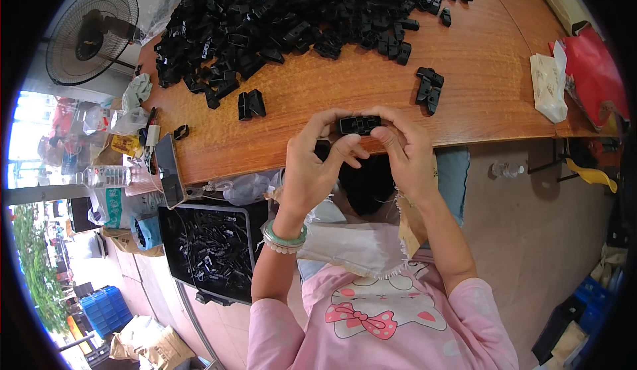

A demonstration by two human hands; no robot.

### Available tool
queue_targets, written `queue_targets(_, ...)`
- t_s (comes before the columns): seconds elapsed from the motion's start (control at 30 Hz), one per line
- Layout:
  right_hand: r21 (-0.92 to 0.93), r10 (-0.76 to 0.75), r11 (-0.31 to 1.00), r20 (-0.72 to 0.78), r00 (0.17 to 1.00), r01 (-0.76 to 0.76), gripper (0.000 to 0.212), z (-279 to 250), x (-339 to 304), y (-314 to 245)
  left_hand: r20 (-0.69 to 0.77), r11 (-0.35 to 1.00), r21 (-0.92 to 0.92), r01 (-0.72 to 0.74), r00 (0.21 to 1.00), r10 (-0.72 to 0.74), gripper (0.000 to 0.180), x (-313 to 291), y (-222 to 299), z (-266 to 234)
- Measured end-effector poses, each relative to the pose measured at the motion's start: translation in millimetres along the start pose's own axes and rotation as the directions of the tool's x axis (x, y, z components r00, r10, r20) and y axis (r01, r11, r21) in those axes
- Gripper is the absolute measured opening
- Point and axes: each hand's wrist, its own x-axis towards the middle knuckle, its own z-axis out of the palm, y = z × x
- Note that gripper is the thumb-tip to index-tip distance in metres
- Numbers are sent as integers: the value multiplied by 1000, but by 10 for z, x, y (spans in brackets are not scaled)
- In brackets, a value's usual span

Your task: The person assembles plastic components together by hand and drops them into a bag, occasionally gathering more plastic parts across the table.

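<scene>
Both my hands hold a small black plastic part [359, 126] above the table's front edge. My left hand [317, 161] pinches its left end, and the thumb points toward it. A second dark piece [322, 149] shows in the left palm, partly hidden by the fingers. My right hand [406, 149] is closed on the right end with thumb and fingers. Two black parts [251, 104] stand side by side to the left on the table. A few more black parts [430, 91] lie together to the right.
A big heap of black parts [292, 18] covers the far side of the wooden table [345, 84]. A black bin [209, 244] of small dark pieces stands below left. A tissue pack [548, 88] and red bag [597, 74] lie right; a fan [93, 35] stands far left.
</scene>
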Motion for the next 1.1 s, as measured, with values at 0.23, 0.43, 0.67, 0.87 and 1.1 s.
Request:
queue_targets(0.23, 163, 3, 987, -73, 997, 9, 34, 94, 0, -50, -27, 912, 392, -122, 989, 144, 32, -90, 22, 67)
queue_targets(0.43, -35, -63, 998, -56, 996, 61, 34, 8, -57, -24, -71, 827, 540, -160, 970, 234, 32, -189, -102, 149)
queue_targets(0.67, -151, 202, 976, 372, 906, -155, 14, -420, -221, -43, -83, 766, 614, -191, 949, 303, 14, -36, -224, -404)
queue_targets(0.87, -392, 51, 917, -60, 997, -71, 11, -597, -40, 56, -123, 2, 990, 141, 860, 495, 19, 414, -518, -1099)
queue_targets(1.1, -855, -264, 503, -15, 964, 124, 26, -866, 118, 166, -368, 568, 801, 188, 904, 218, 15, 448, -409, -735)
